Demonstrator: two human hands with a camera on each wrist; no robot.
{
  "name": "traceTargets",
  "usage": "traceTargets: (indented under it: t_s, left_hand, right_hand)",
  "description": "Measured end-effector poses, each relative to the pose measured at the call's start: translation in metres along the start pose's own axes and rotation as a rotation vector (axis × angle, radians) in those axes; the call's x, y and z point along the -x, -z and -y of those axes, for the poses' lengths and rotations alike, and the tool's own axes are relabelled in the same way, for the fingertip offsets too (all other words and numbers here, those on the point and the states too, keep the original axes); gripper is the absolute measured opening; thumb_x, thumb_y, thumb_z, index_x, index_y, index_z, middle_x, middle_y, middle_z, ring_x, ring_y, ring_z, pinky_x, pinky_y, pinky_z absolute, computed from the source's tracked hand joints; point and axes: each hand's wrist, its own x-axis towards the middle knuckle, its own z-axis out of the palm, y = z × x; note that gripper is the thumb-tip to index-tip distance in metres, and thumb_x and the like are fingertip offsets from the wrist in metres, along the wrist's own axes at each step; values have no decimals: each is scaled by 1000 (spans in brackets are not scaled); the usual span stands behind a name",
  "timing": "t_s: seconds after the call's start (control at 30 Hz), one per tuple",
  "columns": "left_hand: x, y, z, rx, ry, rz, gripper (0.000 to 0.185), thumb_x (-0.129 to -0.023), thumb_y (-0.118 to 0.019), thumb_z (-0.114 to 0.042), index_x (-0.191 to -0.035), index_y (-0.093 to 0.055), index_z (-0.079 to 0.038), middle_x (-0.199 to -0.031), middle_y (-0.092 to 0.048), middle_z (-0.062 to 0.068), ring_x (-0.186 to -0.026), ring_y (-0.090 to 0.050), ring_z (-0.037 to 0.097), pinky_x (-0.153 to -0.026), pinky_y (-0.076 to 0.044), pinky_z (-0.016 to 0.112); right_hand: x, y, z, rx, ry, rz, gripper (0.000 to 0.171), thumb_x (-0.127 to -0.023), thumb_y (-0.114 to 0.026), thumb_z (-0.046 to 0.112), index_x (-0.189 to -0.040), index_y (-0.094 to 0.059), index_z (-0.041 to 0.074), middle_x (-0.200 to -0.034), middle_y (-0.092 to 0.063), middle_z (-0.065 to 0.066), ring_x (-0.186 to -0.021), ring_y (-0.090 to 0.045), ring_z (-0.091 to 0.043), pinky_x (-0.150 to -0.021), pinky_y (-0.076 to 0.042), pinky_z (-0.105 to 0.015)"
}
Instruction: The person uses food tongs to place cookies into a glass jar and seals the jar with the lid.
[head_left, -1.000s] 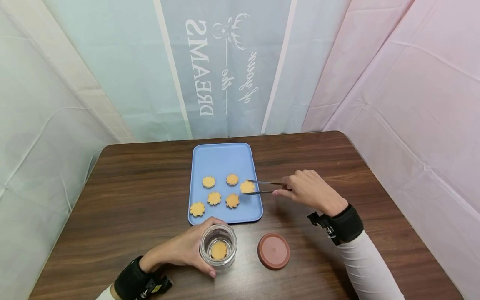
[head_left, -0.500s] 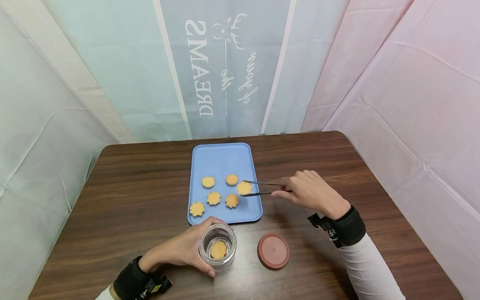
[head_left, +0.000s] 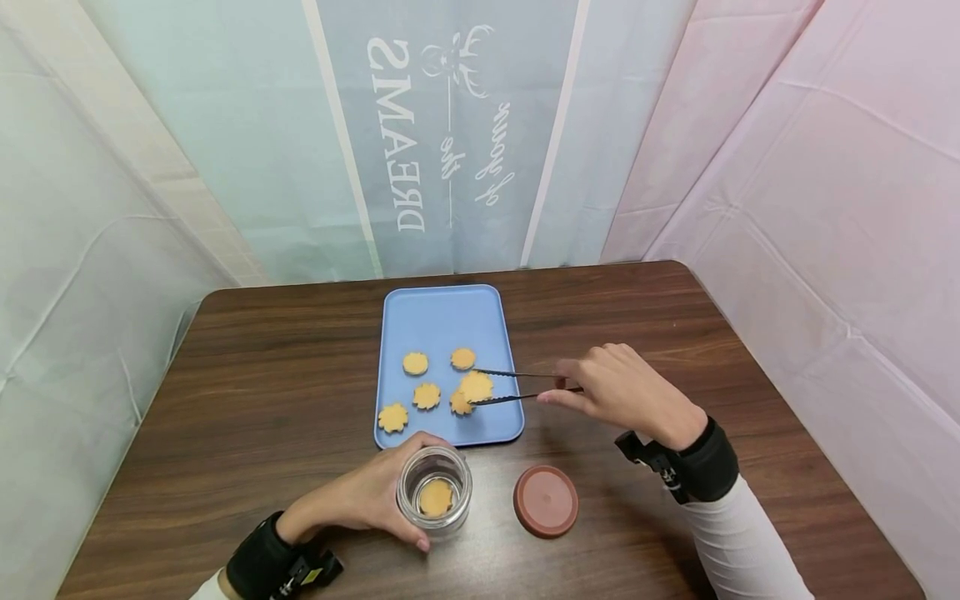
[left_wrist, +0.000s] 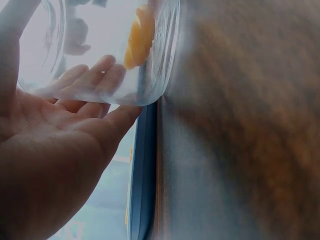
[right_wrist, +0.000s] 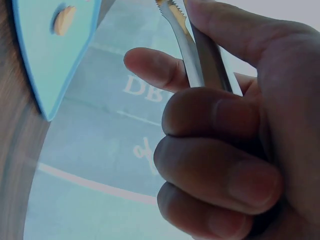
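My left hand [head_left: 375, 500] grips a clear glass jar [head_left: 463, 502] that stands without its lid on the table. A yellow scalloped biscuit [head_left: 436, 497] lies inside it; in the left wrist view my fingers [left_wrist: 92, 82] curl behind the glass. My right hand [head_left: 622, 392] holds metal tongs [head_left: 517, 373], its fingers wrapped round them in the right wrist view. Between the tongs' toothed tips sits another scalloped biscuit [head_left: 476, 385], over the blue tray [head_left: 442, 312]. It overlaps a darker biscuit [head_left: 460, 404] lying there.
Several more biscuits lie on the tray, among them a round one [head_left: 416, 363] and one at the near left corner [head_left: 393, 417]. A reddish-brown lid [head_left: 546, 502] rests right of the jar on the wooden table [head_left: 300, 375]. Fabric curtains [head_left: 480, 167] hang behind.
The tongs and the biscuit between their tips have moved left and slightly nearer across the tray, now over the darker biscuit. My left hand and the jar have stayed in place.
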Motion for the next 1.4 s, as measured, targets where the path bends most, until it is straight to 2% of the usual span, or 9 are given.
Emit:
traceTargets:
  t_s: [0.3, 0.6, 0.77, 0.9, 1.0, 1.1, 1.2, 1.27, 1.4]
  left_hand:
    - [0, 1, 0, -22, -17, -4, 99, -69, -103, -27, -148, -44, -23, -139, -62, -6, -128, -63, 24, -114, -47, 38]
    - [1, 0, 2, 1, -20, 7, 95, -71, -102, -27, -147, -44, -23, -139, -62, -4, -128, -62, 27, -114, -47, 38]
    - [3, 0, -1, -26, 13, 2, 92, -71, -101, -31, -143, -45, -18, -134, -66, 1, -124, -64, 26, -111, -50, 39]
    - [4, 1, -4, -80, 53, 6, 91, -71, -101, -36, -139, -45, -13, -126, -69, 3, -117, -65, 18, -105, -53, 37]
    - [5, 2, -6, -125, 76, 4, 95, -70, -101, -40, -142, -44, -14, -126, -67, 0, -118, -62, 15, -105, -52, 37]
    - [5, 1, -7, -126, 84, -2, 98, -70, -101, -41, -145, -42, -19, -128, -64, -4, -121, -61, 13, -107, -51, 36]
    - [4, 1, -6, -70, 92, -1, 98, -70, -101, -37, -147, -42, -23, -131, -63, -7, -122, -60, 10, -108, -50, 35]
    - [3, 1, -5, -41, 81, 2, 97, -71, -101, -33, -147, -42, -22, -133, -63, -6, -123, -60, 11, -109, -50, 34]
    - [3, 2, -3, -21, 54, 6, 96, -72, -101, -30, -148, -43, -17, -137, -62, -1, -126, -58, 12, -110, -49, 33]
  right_hand:
    - [3, 6, 12, 19, 88, -67, 36, -98, -71, 54, -82, -68, 21, -54, -35, 20, -47, -31, 6, -46, -26, -20]
    - [4, 6, 21, -16, 142, -95, 35, -97, -73, 51, -78, -65, 23, -57, -33, 21, -49, -29, 8, -46, -23, -17]
    - [6, 7, 30, -41, 203, -109, 43, -100, -68, 55, -73, -56, 24, -59, -26, 21, -51, -21, 9, -48, -18, -15]
    - [6, 8, 36, -41, 236, -117, 53, -103, -59, 60, -68, -42, 24, -63, -17, 19, -55, -13, 7, -50, -11, -16]
    - [6, 9, 40, -41, 272, -123, 54, -105, -56, 60, -67, -40, 24, -64, -15, 18, -55, -12, 7, -52, -9, -16]
    - [6, 8, 44, -43, 301, -118, 51, -105, -56, 59, -69, -49, 23, -59, -22, 19, -52, -17, 8, -50, -12, -14]
    - [7, 7, 48, -45, 310, -92, 45, -104, -58, 59, -76, -61, 24, -56, -37, 21, -50, -26, 9, -47, -20, -13]
    - [7, 8, 50, -47, 308, -65, 41, -104, -59, 58, -82, -67, 24, -56, -45, 21, -49, -32, 9, -47, -25, -13]
    - [7, 8, 53, -43, 315, -36, 39, -103, -61, 57, -83, -68, 25, -56, -48, 21, -50, -32, 9, -47, -25, -14]
